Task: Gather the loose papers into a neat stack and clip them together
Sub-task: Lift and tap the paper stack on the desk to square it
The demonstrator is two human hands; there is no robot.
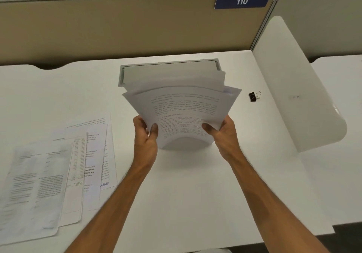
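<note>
A bundle of printed white papers [184,113] stands on its lower edge on the white desk [195,184], bowed and fanned, its top sheets uneven. My left hand [146,135] grips the bundle's left side and my right hand [223,130] grips its right side, thumbs on the front sheet. More loose printed sheets [58,174] lie overlapped and spread on the desk at the left. A black binder clip [254,96] lies on the desk to the right of the bundle, apart from both hands.
A grey cable-tray lid [168,71] is set into the desk behind the bundle. A tan partition wall [117,31] with a blue "110" sign [242,1] closes the back. A white side divider [301,88] stands at the right.
</note>
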